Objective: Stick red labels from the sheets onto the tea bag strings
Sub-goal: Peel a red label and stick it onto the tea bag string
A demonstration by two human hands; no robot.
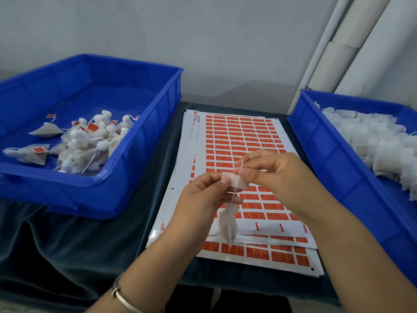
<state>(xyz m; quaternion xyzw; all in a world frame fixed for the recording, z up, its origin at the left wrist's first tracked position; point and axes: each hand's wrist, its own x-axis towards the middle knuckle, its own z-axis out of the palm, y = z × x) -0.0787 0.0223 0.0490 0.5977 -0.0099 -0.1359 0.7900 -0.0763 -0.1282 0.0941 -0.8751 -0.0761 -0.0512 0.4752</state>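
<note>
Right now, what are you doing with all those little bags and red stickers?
A person is putting labels on tea bags. Both hands, the left hand and the right hand, pinch a label around the string of one tea bag, which dangles above the label sheets. The left blue bin holds bags that already have red labels. The right blue bin holds a pile of white bags with no labels showing.
</note>
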